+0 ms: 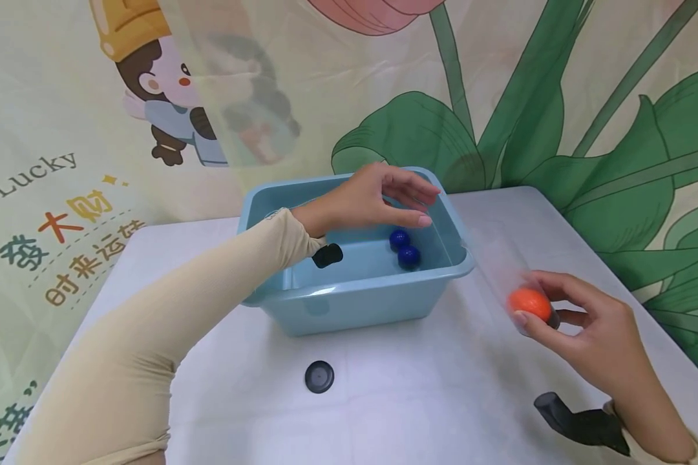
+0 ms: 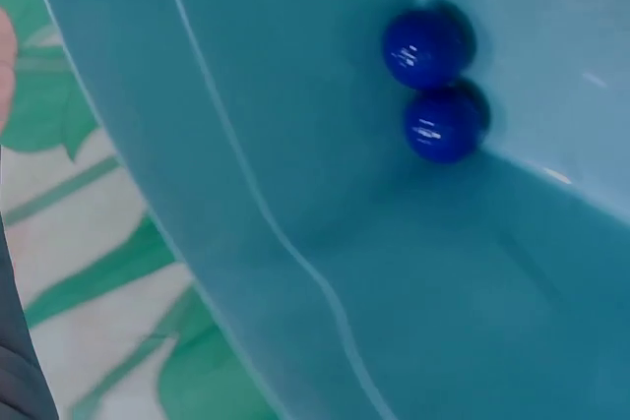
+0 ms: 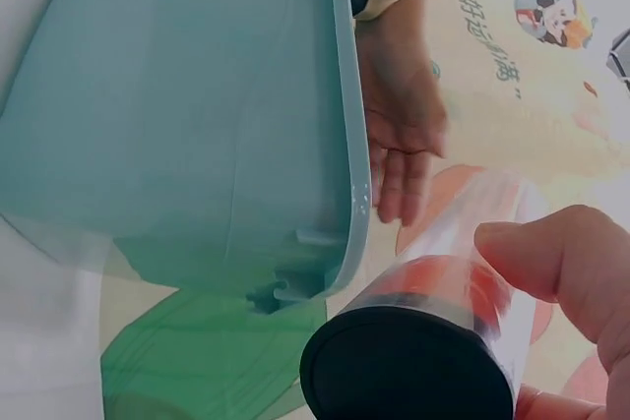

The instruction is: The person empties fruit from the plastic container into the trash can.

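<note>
My right hand point(image 1: 599, 329) grips a clear tube point(image 1: 494, 252) near its lower end. Inside, an orange ball point(image 1: 529, 303) lies by the black end cap point(image 3: 404, 366). The tube tilts, its far end close to the right rim of a light blue plastic basin point(image 1: 355, 307). Above the basin hovers my left hand point(image 1: 378, 197), fingers extended and holding nothing. Two glossy blue balls point(image 2: 443, 125) lie touching each other on the basin floor, against its wall.
A round black cap point(image 1: 319, 376) lies on the white tablecloth point(image 1: 395, 400) in front of the basin. Behind the table hangs a printed cloth point(image 1: 308, 84) with leaves and a cartoon figure. Black straps point(image 1: 584, 423) show at both wrists.
</note>
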{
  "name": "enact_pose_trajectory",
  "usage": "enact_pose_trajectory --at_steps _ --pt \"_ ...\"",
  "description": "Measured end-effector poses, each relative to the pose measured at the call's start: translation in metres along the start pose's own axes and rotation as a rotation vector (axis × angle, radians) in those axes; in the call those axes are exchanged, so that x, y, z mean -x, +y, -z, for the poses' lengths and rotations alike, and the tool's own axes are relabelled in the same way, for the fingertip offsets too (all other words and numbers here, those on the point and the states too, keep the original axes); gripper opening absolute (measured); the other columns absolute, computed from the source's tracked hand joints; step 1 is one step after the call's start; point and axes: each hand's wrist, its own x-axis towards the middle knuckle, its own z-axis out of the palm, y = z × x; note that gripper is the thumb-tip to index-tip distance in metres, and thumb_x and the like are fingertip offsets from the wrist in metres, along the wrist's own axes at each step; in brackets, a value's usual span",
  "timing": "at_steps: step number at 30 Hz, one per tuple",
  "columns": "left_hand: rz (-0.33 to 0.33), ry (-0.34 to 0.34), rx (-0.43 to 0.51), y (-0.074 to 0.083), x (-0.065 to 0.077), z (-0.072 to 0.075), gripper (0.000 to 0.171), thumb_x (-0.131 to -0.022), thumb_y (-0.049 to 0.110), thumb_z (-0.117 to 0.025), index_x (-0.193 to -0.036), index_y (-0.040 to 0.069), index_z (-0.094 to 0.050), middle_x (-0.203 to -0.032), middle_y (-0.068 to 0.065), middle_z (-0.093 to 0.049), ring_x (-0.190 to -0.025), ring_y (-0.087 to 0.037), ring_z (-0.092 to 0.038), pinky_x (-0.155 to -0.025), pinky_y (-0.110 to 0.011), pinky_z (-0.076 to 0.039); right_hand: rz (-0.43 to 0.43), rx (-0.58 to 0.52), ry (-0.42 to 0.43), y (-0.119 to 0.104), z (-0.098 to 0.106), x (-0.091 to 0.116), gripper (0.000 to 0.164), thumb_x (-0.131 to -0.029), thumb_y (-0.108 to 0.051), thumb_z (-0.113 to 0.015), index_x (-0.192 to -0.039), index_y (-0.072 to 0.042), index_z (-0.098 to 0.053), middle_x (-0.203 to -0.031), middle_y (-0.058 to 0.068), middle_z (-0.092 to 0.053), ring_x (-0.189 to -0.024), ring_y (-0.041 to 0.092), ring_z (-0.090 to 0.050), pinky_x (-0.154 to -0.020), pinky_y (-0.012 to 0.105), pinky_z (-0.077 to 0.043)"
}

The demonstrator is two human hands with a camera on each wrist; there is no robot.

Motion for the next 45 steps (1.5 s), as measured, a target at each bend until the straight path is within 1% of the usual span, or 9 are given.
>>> enact_pose_trajectory --at_steps 5,8,11,18,24,29,33,38,45 --pt "0.073 0.038 0.127 -0.020 -0.007 0.010 0.043 -0.087 0.008 -0.076 -0.128 -0.001 -0.064 -0.121 -0.013 -0.069 -0.105 -0.018 -0.069 -0.092 -0.034 -0.056 -0.013 0.011 0.014 0.003 0.002 0.001 0.056 -0.067 0.011 -0.085 -0.118 -0.005 -0.070 -0.107 -0.019 -0.067 -0.091 0.000 -0.060 -0.068 0.006 -0.051" --pt "0.147 0.062 0.198 -0.032 -0.011 0.014 0.043 -0.088 0.003 -0.073 -0.129 -0.006 -0.061 -0.121 -0.016 -0.069 -0.104 -0.022 -0.070 -0.090 -0.038 -0.057 -0.022 0.022 0.021 0.004 0.004 0.001 0.056 -0.067 0.010 -0.086 -0.118 -0.005 -0.070 -0.106 -0.018 -0.067 -0.090 0.001 -0.060 -0.067 0.006 -0.050" --pt "0.250 0.047 0.214 -0.047 -0.015 0.016 0.043 -0.090 0.003 -0.072 -0.130 -0.007 -0.060 -0.119 -0.015 -0.070 -0.105 -0.023 -0.069 -0.089 -0.038 -0.058 -0.032 0.027 0.031 0.006 0.005 0.002 0.056 -0.067 0.010 -0.085 -0.119 -0.004 -0.069 -0.107 -0.019 -0.067 -0.090 0.002 -0.060 -0.067 0.006 -0.050" --pt "0.542 -0.119 0.163 -0.076 -0.024 0.012 0.042 -0.091 0.013 -0.073 -0.128 -0.004 -0.064 -0.116 -0.013 -0.072 -0.115 -0.032 -0.064 -0.089 -0.034 -0.057 -0.051 0.021 0.044 0.013 0.004 0.005 0.056 -0.068 0.011 -0.085 -0.120 -0.003 -0.069 -0.105 -0.017 -0.066 -0.088 0.003 -0.059 -0.067 0.006 -0.050" --pt "0.665 -0.241 0.097 -0.088 -0.030 0.002 0.032 -0.089 0.020 -0.076 -0.115 0.001 -0.072 -0.116 -0.006 -0.071 -0.114 -0.030 -0.065 -0.088 -0.031 -0.057 -0.053 0.008 0.052 0.017 0.004 0.005 0.056 -0.067 0.013 -0.084 -0.119 -0.003 -0.070 -0.105 -0.014 -0.067 -0.088 0.004 -0.060 -0.068 0.006 -0.050" --pt "0.659 -0.298 0.005 -0.098 -0.032 -0.005 0.036 -0.089 0.020 -0.076 -0.119 0.001 -0.071 -0.113 -0.006 -0.072 -0.107 -0.023 -0.067 -0.087 -0.029 -0.057 -0.045 -0.007 0.038 0.018 0.005 0.004 0.057 -0.066 0.015 -0.083 -0.119 -0.002 -0.069 -0.105 -0.013 -0.068 -0.088 0.004 -0.061 -0.069 0.007 -0.051" --pt "0.602 -0.297 -0.045 -0.103 -0.035 -0.011 0.043 -0.087 0.016 -0.078 -0.125 0.000 -0.065 -0.111 -0.007 -0.072 -0.104 -0.019 -0.068 -0.085 -0.028 -0.058 -0.030 -0.027 0.028 0.018 0.005 0.003 0.058 -0.065 0.017 -0.082 -0.119 0.000 -0.069 -0.107 -0.013 -0.069 -0.089 0.003 -0.062 -0.070 0.008 -0.052" --pt "0.564 -0.275 -0.153 -0.112 -0.041 -0.017 0.045 -0.083 0.014 -0.082 -0.123 0.002 -0.067 -0.104 -0.006 -0.072 -0.097 -0.016 -0.068 -0.079 -0.026 -0.058 -0.030 -0.040 0.018 0.018 0.005 0.003 0.059 -0.065 0.018 -0.082 -0.120 0.001 -0.068 -0.108 -0.012 -0.069 -0.091 0.003 -0.062 -0.071 0.008 -0.052" --pt "0.517 -0.311 -0.276 -0.125 -0.046 -0.025 0.045 -0.081 0.014 -0.084 -0.122 0.008 -0.069 -0.102 -0.004 -0.069 -0.095 -0.017 -0.064 -0.080 -0.025 -0.056 -0.052 -0.018 0.006 0.020 0.004 0.004 0.059 -0.066 0.015 -0.084 -0.120 -0.002 -0.069 -0.109 -0.012 -0.069 -0.093 0.004 -0.062 -0.071 0.008 -0.052"
